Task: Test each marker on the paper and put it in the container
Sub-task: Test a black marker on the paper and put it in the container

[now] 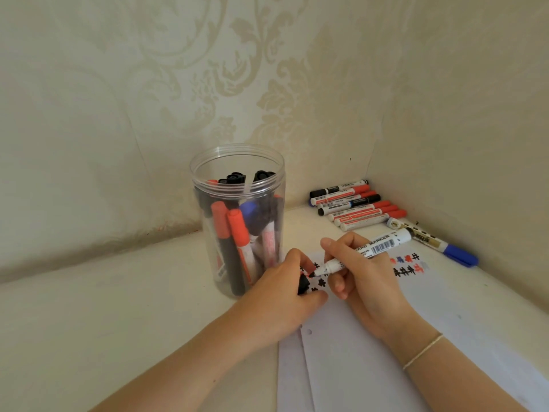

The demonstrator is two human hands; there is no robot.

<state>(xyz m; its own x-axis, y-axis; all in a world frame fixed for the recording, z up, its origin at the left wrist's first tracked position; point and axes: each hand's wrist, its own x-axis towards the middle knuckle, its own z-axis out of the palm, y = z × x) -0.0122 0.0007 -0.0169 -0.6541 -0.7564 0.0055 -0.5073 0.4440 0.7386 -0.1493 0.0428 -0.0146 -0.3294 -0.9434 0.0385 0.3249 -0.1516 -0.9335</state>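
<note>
Two bare forearms are reaching in from the bottom edge of the frame over a white sheet of paper (371, 367) lying at lower right. On it, the right hand (361, 275) is gripping an uncapped white marker (364, 253) in a closed writing pinch; its long axis is running diagonally, black tip pointing down-left at the paper near centre frame, rear end rising toward the upper right. Black, red and blue test marks (407, 267) are showing on the sheet right of the hand. The left hand (285, 292) is curling shut around a black cap (303, 284) just left of the tip. Left of the hands, a clear round container (237, 179) is standing upright at centre frame, holding red, black and blue markers on end. A row of markers (355, 205) is lying at centre right, with a blue-capped marker (433, 239) beside it.
</note>
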